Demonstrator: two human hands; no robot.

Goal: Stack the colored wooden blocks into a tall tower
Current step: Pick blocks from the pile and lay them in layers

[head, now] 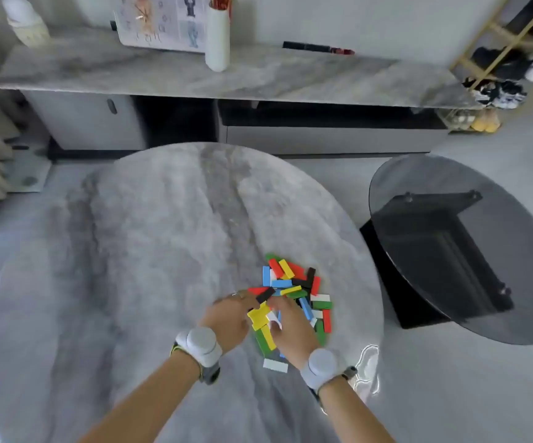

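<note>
A loose heap of coloured wooden blocks (294, 289) in red, yellow, blue, green, black and white lies on the right part of a round grey marble table (150, 257). My left hand (230, 318) rests at the heap's near left edge, fingertips touching a black block (265, 294) and yellow blocks (258, 317). Reaching into the heap from the near side, my right hand (290, 330) has its fingers curled over blocks, and a white block shows under the thumb. The grip of either hand is too blurred to read. One white block (275, 365) lies apart, near my right wrist.
A dark glass round side table (469, 238) stands to the right, lower than the marble one. A long marble-topped cabinet (226, 75) runs along the back wall with a white vase (217, 39) on it. A gold shelf rack (498, 43) stands at the far right.
</note>
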